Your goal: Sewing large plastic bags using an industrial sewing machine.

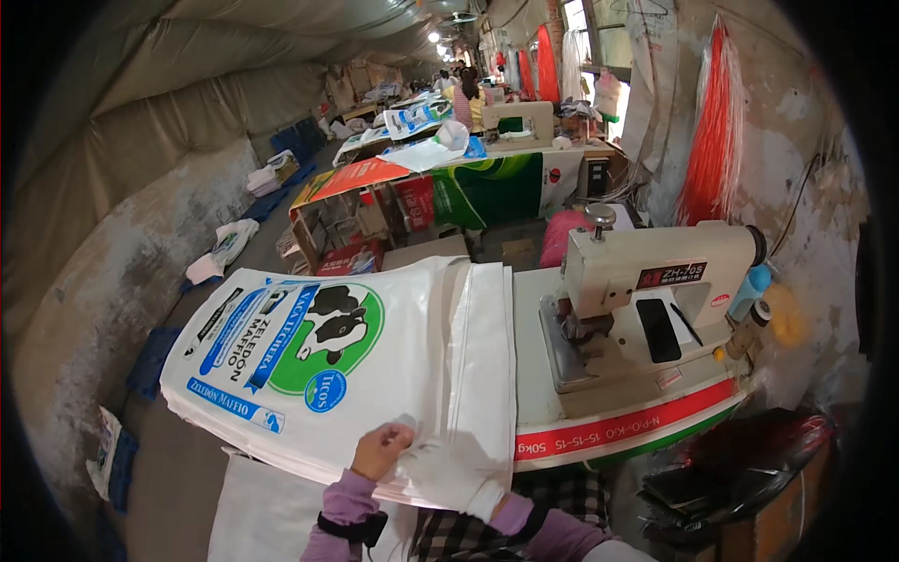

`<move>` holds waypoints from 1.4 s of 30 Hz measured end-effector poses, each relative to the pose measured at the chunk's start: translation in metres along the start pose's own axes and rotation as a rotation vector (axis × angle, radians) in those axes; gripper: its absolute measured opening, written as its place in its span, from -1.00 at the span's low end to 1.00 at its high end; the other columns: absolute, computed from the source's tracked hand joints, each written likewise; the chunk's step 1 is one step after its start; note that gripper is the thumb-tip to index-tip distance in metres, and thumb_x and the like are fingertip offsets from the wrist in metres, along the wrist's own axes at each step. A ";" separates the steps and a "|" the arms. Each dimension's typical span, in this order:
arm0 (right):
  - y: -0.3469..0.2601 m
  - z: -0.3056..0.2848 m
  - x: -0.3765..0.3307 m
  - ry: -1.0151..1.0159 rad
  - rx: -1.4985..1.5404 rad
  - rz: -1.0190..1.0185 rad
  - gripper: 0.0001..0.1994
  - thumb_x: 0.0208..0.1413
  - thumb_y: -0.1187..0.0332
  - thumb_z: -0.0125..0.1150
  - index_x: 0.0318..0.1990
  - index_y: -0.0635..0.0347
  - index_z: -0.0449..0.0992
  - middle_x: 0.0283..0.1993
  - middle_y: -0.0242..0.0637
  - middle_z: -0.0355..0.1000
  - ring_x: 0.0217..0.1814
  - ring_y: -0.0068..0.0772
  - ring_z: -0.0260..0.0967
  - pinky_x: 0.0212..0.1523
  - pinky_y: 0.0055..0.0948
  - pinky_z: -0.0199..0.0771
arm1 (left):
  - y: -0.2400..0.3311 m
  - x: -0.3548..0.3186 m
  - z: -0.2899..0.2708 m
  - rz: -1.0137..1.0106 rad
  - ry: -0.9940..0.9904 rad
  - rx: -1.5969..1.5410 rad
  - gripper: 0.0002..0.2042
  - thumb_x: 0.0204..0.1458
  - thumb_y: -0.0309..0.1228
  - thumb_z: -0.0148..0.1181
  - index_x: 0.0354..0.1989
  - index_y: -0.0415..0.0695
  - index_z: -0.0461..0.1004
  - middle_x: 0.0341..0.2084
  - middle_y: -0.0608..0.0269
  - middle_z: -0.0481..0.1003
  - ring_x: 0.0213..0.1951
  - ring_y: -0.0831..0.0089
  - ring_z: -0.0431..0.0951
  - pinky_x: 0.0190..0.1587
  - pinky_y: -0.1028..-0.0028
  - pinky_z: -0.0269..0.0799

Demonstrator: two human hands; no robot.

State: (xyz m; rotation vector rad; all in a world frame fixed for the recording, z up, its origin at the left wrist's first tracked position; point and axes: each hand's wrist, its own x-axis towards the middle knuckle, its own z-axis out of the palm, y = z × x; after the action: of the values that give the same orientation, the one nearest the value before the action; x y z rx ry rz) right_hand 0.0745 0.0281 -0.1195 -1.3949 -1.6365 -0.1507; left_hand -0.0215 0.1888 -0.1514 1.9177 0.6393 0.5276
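A stack of white woven sacks (412, 318) lies in front of me, printed with a cow's head on a green round and blue bands. My bare left hand (378, 451) is over the stack's near edge, its fingers curled together. Against it is my right hand (451, 476), in a white glove, its fingers bent toward the left fingertips. Whatever may be pinched between the hands is too small to make out. To the right of the stack stands a cream sewing machine (646, 281). A dark phone (658, 330) lies on its bed, with a pen (686, 324) alongside.
Red and white strands (715, 131) hang on the right wall. Dark plastic bags (740, 478) sit at the lower right. Ahead is another sewing table with a machine (518, 126) and a person (465, 101). Bundles of sacks (234, 242) lie on the floor at the left.
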 end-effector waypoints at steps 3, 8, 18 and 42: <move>-0.019 0.021 -0.009 -0.404 -0.110 -0.016 -0.85 -0.02 0.34 0.03 -0.39 0.20 0.47 -0.46 -0.23 0.44 -0.36 -0.15 0.39 -0.26 -0.22 0.36 | 0.071 -0.033 -0.019 0.078 -0.111 0.423 -0.77 0.00 -0.24 0.20 -0.37 -0.19 0.50 -0.61 0.15 0.53 -0.56 0.31 0.56 -0.46 0.30 0.44; 0.045 0.169 -0.107 -0.171 0.276 0.059 -0.83 -0.03 0.32 0.06 -0.35 0.18 0.51 -0.45 -0.20 0.44 -0.37 -0.18 0.40 -0.26 -0.26 0.38 | 0.083 -0.121 -0.056 0.014 -0.405 0.918 -0.77 0.02 -0.23 0.20 -0.45 -0.15 0.49 -0.67 0.05 0.47 -0.57 0.15 0.53 -0.54 0.28 0.42; 0.142 -0.095 0.003 0.126 -0.685 0.358 -0.66 -0.15 0.36 0.15 -0.14 0.26 0.46 -0.14 -0.11 0.40 0.10 -0.09 0.25 0.15 -0.14 0.11 | 0.148 -0.217 -0.093 0.017 0.253 0.651 -0.81 -0.07 -0.58 0.20 -0.63 -0.29 0.33 -0.74 0.12 0.24 -0.71 0.28 0.18 -0.62 0.40 0.11; 0.003 -0.110 -0.170 0.510 -0.103 0.963 -0.61 -0.12 0.67 -0.10 -0.09 0.35 0.49 -0.23 0.00 0.51 -0.25 -0.18 0.53 -0.20 -0.37 0.48 | 0.060 0.330 0.028 1.068 0.253 1.008 -0.72 -0.03 -0.55 0.00 -0.13 -0.10 0.49 -0.13 0.07 0.47 -0.08 0.10 0.46 -0.05 0.25 0.38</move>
State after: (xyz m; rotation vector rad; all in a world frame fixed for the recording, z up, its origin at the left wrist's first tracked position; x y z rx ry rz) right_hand 0.1226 -0.1591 -0.1802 -1.8835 -0.4517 -0.0162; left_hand 0.2604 0.3591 -0.0812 3.1504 -0.1145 1.2875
